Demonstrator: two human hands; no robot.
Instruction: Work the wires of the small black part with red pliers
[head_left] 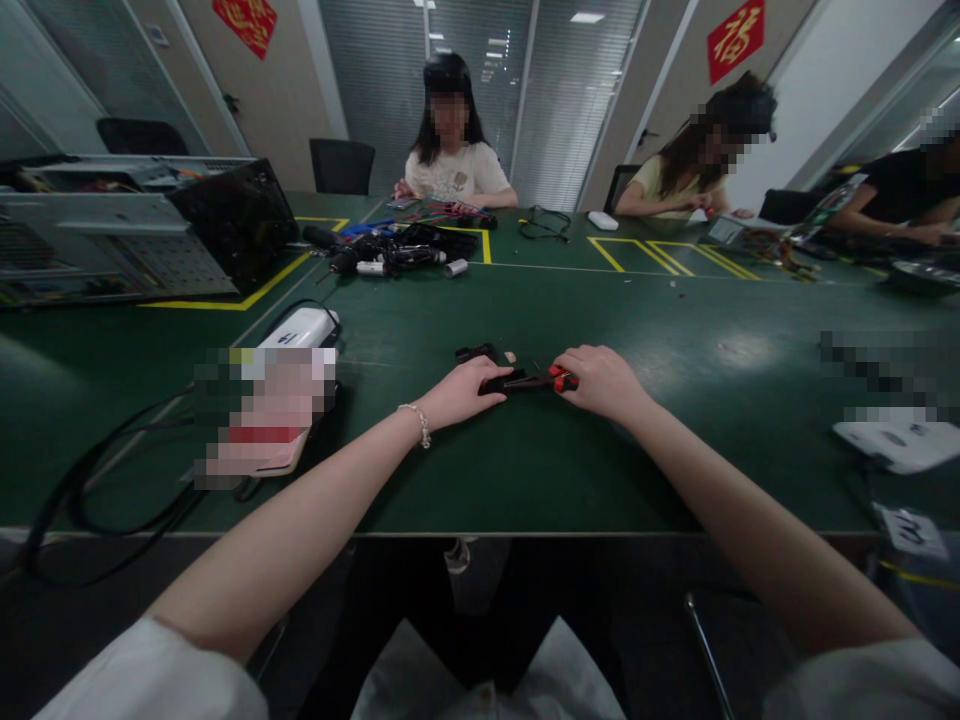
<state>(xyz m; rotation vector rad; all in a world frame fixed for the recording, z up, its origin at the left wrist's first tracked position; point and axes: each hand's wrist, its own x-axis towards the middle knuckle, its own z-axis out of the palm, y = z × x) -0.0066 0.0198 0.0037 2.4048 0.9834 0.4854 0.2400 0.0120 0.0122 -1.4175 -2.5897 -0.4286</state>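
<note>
Gripping red-handled pliers [564, 378], the right hand [606, 380] curls closed around the handles; the left hand [463, 392] pinches a small black part [493, 384] near the middle of the bench [555, 470], toward its near edge. The plier tips seem to meet the part. Pressing it steady, fingertips clear of the tips, would probably serve best. Toward the bench's far left corner stands a computer case [161, 240], seemingly open; toward the far right, a round dish [921, 283]. Contents are unclear.

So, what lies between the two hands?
In the head view, a black piece at the left hand and the dark slender end of the red-handled tool in the right hand.
</note>
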